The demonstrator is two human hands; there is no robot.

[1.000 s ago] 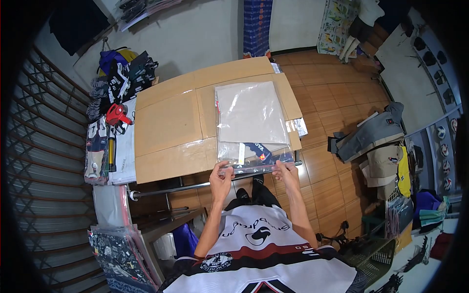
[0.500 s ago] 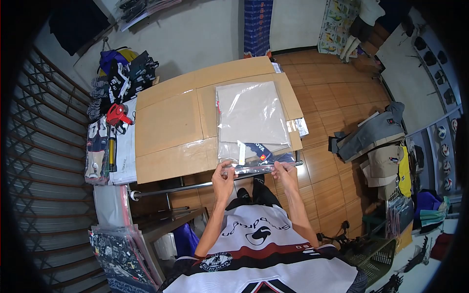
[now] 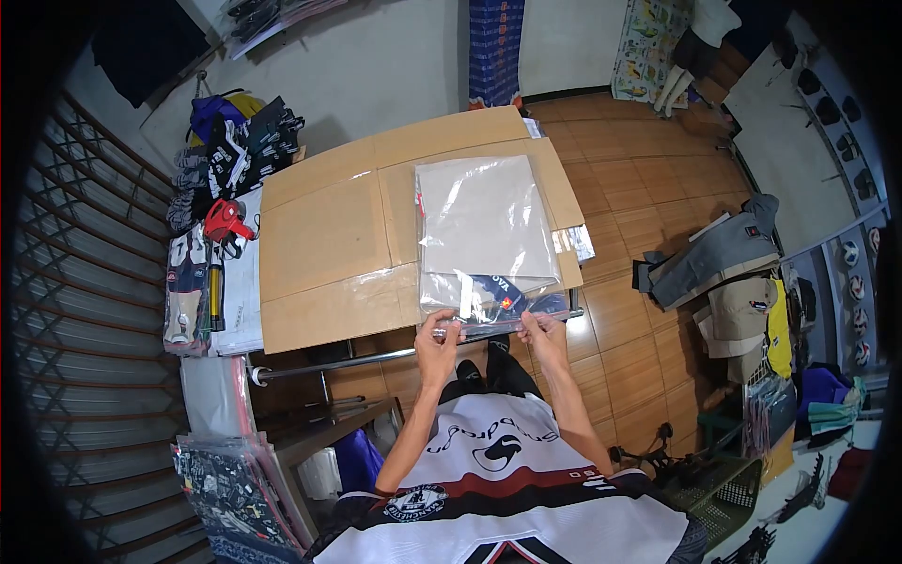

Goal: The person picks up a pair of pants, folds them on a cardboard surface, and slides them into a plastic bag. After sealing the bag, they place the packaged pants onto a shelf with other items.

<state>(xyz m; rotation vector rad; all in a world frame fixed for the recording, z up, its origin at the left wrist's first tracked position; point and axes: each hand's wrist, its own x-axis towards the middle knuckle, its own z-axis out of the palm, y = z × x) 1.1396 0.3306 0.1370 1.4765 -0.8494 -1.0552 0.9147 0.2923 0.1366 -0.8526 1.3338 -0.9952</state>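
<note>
A clear plastic bag (image 3: 484, 221) with a folded beige garment inside lies on the right part of a cardboard sheet (image 3: 324, 226). Near the bag's lower edge a dark blue label and a white tag show through the plastic. My left hand (image 3: 437, 348) pinches the left end of that edge between thumb and fingers. At its right end my right hand (image 3: 545, 340) holds the same edge in a pinch. Both hands are at the near side of the cardboard, above a metal rail (image 3: 376, 357).
A red tape dispenser (image 3: 227, 220) and bagged clothes (image 3: 188, 291) lie left of the cardboard. Folded clothes (image 3: 235, 150) are stacked at the back left. Grey trousers (image 3: 714, 254) hang at the right. A green crate (image 3: 723, 493) stands at the lower right.
My left hand has shifted slightly right and my right hand slightly left along the bag's edge. The plastic there has changed its folds.
</note>
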